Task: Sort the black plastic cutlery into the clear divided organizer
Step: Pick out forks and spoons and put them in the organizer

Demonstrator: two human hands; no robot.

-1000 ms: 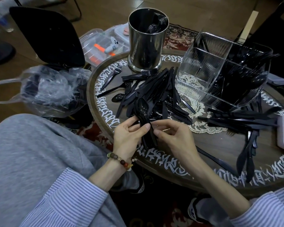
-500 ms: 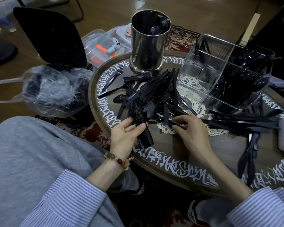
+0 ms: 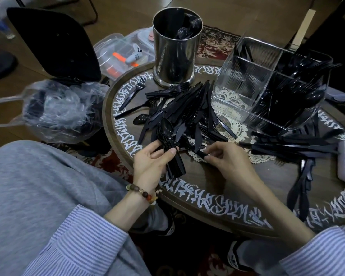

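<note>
I hold a nested stack of spoons (image 3: 168,144) in my left hand (image 3: 150,163), thumb and curled fingers clamped round the handles, bowls pointing away from me; stacking them this way lets one trip deliver several pieces. My right hand (image 3: 226,159) sits at the near edge of the cutlery pile (image 3: 187,108), thumb and fingertips pinched together on the end of one black piece (image 3: 199,153); I cannot tell whether it is a spoon. The pile lies mixed on the round table (image 3: 217,188), between the steel cup (image 3: 176,48) and the clear organizer (image 3: 245,84). The organizer's near compartment shows bare, while its far compartments are dark with sorted cutlery. More pieces (image 3: 291,144) lie loose to its right. Judgement: sorting is partly done
</note>
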